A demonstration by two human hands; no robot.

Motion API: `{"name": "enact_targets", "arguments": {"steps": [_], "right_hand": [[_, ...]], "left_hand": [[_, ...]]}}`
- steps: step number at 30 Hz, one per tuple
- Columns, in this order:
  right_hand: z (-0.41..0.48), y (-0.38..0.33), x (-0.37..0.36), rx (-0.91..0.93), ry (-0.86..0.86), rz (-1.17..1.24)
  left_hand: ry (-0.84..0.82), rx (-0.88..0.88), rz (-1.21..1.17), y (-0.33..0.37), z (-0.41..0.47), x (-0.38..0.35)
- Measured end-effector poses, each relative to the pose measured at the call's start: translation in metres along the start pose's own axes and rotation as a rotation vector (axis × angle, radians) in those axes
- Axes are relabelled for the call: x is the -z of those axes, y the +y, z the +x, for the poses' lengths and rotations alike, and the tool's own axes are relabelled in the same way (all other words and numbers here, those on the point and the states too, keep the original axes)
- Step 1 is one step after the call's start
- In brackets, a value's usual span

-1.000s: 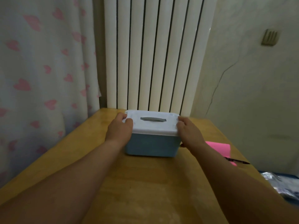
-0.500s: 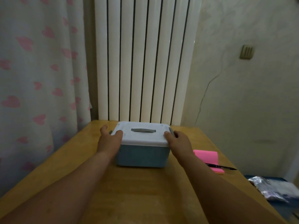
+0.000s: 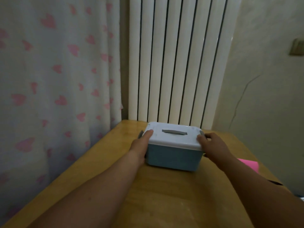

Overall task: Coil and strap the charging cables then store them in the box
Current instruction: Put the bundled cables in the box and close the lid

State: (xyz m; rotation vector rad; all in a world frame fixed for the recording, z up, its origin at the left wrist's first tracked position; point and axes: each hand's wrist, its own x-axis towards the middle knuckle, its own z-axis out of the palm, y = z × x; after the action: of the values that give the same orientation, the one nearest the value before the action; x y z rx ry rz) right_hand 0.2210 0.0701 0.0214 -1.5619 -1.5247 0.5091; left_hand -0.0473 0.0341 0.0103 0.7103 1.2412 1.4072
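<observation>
- A wooden table [image 3: 164, 195] stands before a white radiator [image 3: 177, 63] and a heart-print curtain [image 3: 57, 71].
- The blue box [image 3: 172, 155], lid [image 3: 174, 137] on, sits at the table's far end.
- The left hand [image 3: 141, 143] clasps the box's left side, thumb on the lid.
- The right hand [image 3: 212, 145] has its grip curled round the lid's right edge.

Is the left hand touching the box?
Touching. The head view shows the left hand pressed against the box's side, with its thumb lying on the white lid.

The box [image 3: 172, 159] hides the fingers of the left hand [image 3: 139, 145]; the right forearm [image 3: 246, 186] covers part of the pink paper [image 3: 249, 164]; the right edge cuts the wall plate [image 3: 297, 48].
</observation>
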Motion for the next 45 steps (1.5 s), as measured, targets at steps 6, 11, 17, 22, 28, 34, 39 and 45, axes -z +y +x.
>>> {"name": "enact_targets", "arguments": {"steps": [6,11,17,22,28,34,39,45], "right_hand": [[-0.007,-0.003,-0.005,-0.046,-0.011,0.079],[-0.011,-0.006,-0.001,-0.030,-0.013,0.047],[-0.008,-0.007,0.001,-0.008,-0.035,-0.036],[-0.007,0.001,0.001,-0.022,0.020,-0.034],[-0.003,0.003,-0.003,-0.057,0.079,0.050],[-0.013,-0.008,0.002,-0.085,0.085,0.036],[-0.010,-0.017,0.002,-0.136,0.032,0.021],[0.001,-0.010,-0.005,-0.109,0.055,0.024]], "left_hand": [[0.091,-0.284,0.306,0.007,0.008,-0.005],[0.151,-0.408,0.664,0.009,0.015,-0.003],[0.169,-0.443,0.784,0.009,0.020,-0.004],[0.184,-0.423,0.819,0.007,0.017,-0.011],[0.165,-0.448,0.801,0.002,0.017,-0.010],[0.150,-0.451,0.794,0.005,0.008,-0.009],[0.109,-0.406,0.776,0.012,0.012,-0.006],[0.082,-0.407,0.778,0.014,0.024,-0.008]]}}
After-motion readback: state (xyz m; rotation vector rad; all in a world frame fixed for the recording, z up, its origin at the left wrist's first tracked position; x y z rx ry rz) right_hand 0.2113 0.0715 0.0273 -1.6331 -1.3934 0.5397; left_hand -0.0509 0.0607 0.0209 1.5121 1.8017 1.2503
